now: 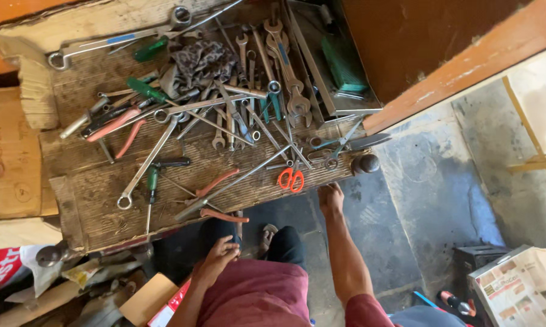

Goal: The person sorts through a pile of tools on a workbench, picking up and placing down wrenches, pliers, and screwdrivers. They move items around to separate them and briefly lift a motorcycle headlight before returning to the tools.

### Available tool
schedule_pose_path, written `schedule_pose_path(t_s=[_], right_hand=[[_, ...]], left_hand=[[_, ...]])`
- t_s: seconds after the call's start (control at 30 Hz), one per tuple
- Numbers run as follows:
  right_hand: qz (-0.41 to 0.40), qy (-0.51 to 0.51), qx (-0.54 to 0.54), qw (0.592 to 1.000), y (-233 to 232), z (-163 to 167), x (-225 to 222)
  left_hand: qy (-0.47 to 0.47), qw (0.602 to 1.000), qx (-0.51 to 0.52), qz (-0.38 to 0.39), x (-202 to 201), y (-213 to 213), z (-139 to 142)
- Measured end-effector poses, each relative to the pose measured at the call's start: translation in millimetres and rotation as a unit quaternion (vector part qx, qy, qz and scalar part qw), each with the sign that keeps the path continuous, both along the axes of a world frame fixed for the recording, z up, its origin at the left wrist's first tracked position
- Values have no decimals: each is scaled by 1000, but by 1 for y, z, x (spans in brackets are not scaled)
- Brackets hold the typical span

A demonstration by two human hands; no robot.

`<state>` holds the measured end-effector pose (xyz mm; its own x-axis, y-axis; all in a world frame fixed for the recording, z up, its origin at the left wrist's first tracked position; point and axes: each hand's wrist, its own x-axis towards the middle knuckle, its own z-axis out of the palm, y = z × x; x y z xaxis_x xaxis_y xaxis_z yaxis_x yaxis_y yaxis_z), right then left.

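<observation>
Worn wooden bench (103,200), seen from above, crowded with spanners, screwdrivers and pliers; bare concrete floor at four o'clock. My right hand (331,200) rests on the bench's near edge with fingers curled loosely, gripping nothing, just below the orange-handled scissors (291,179), which lie at eleven o'clock from it. My left hand (219,254) hangs half open and empty above my knee, beneath the red-handled pliers (221,215) that overhang the same edge. Risk, as I judge it: a nudge from either hand could tip the pliers off onto my sandalled foot (268,233); overlapping tools may snag and drag neighbours along.
</observation>
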<state>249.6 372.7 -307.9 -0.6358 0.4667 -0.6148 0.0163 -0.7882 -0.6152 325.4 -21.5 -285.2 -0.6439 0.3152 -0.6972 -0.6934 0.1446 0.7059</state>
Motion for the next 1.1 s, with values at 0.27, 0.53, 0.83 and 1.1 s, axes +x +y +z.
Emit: schedule_pose_path(t_s=[0.27, 0.53, 0.83, 1.1], right_hand=[[-46, -138, 4, 989, -52, 46, 1], [533, 209, 92, 815, -94, 155, -4], [292, 127, 795, 516, -201, 257, -340], [255, 194, 601, 732, -215, 291, -376]], left_hand=[[59, 976, 61, -199, -25, 23, 50], [35, 861, 484, -153, -111, 16, 247], [179, 858, 471, 98, -219, -10, 302], [187, 886, 335, 261, -283, -71, 285]])
